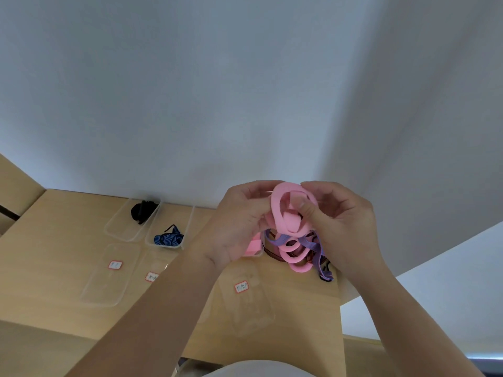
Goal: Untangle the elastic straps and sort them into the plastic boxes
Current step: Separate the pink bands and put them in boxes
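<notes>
The pink strap (pixel 291 210) is pinched by both the left hand (pixel 239 227) and right hand (pixel 340 224); its knot may tighten if pulled apart; the purple strap (pixel 275 239), apparently entangled, may be dragged off the table (pixel 62 232).

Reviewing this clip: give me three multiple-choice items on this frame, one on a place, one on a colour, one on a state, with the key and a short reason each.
1. Where is the black strap?
A. In the far-left clear box
B. In the person's hands
C. On a lid

2. What colour is the strap held up in both hands?
A. Blue
B. Pink
C. Black

3. What state is the pink strap in?
A. Lying flat in a box
B. Knotted in loops, gripped by both hands
C. Hanging from one hand only

Key:
1 A: the black bundle sits inside the leftmost box, beside the box holding the blue striped strap.
2 B: the loops between the hands are pink.
3 B: the left hand and right hand both pinch its crossed loops above the table.
</notes>
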`<state>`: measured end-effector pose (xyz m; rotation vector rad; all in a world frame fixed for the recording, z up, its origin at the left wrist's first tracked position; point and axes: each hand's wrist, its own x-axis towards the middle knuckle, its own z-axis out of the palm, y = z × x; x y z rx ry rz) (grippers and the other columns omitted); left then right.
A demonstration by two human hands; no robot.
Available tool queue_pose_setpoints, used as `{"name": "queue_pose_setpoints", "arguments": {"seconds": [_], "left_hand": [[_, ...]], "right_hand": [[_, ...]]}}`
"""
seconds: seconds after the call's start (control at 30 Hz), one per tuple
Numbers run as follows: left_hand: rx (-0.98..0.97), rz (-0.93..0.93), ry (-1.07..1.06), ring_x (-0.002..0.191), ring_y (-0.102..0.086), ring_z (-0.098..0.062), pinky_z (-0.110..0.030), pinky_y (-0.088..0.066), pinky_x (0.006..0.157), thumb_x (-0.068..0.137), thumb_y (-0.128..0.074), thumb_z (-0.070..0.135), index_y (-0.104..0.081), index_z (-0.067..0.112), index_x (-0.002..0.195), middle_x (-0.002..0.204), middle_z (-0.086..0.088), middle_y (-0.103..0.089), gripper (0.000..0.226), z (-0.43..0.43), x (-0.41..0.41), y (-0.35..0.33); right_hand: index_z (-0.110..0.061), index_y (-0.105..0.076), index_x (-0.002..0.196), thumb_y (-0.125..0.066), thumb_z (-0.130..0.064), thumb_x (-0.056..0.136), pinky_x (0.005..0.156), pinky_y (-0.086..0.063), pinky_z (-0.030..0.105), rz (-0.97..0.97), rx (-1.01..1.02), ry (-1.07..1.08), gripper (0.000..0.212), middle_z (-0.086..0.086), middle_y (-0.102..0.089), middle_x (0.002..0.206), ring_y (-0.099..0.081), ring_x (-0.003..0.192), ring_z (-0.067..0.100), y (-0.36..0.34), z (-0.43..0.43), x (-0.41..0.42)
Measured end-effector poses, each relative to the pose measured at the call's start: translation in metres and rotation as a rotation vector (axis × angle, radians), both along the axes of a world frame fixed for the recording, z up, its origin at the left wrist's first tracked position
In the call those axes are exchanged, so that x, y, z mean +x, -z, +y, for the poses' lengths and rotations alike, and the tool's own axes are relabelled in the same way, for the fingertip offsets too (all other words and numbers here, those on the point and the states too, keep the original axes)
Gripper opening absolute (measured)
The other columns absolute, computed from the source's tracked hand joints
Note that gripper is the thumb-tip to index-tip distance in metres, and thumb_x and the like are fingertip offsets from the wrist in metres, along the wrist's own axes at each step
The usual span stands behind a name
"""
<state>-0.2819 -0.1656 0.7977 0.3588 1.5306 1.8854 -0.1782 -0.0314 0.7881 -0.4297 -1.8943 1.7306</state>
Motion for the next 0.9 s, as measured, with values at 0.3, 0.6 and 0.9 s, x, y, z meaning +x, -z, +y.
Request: {"name": "queue_pose_setpoints", "arguments": {"seconds": [0.3,0.6,0.9], "left_hand": [[0.14,-0.109,-0.06,0.096,-0.073,-0.028,-0.038,-0.06,0.085,0.082,-0.078,0.0,-0.074,0.004,0.114,0.11,-0.018,-0.075,0.032,0.006,0.022,0.009],[0.123,-0.12,-0.101,0.097,-0.075,-0.032,-0.045,-0.06,0.092,0.083,-0.066,-0.019,-0.076,0.007,0.111,0.108,-0.017,-0.077,0.039,0.0,0.02,0.018],[0.217,-0.201,-0.061,0.096,-0.073,-0.028,-0.035,-0.062,0.084,0.081,-0.061,-0.023,-0.067,-0.004,0.122,0.108,-0.018,-0.075,0.045,-0.01,0.015,0.027]], "right_hand": [[-0.034,-0.071,0.095,-0.079,-0.035,0.086,0.067,-0.052,0.013,0.076,0.147,0.266,0.012,-0.02,-0.073,0.087,-0.071,0.083,0.003,0.008,-0.007,-0.007],[-0.036,-0.067,0.101,-0.074,-0.033,0.091,0.068,-0.056,0.019,0.087,0.056,0.231,0.013,-0.015,-0.072,0.096,-0.072,0.085,0.01,0.013,-0.003,-0.01],[-0.028,-0.074,0.092,-0.07,-0.027,0.093,0.063,-0.055,0.021,0.004,-0.074,0.128,0.005,-0.004,-0.076,0.085,-0.071,0.072,0.012,0.014,0.0,-0.015]]}}
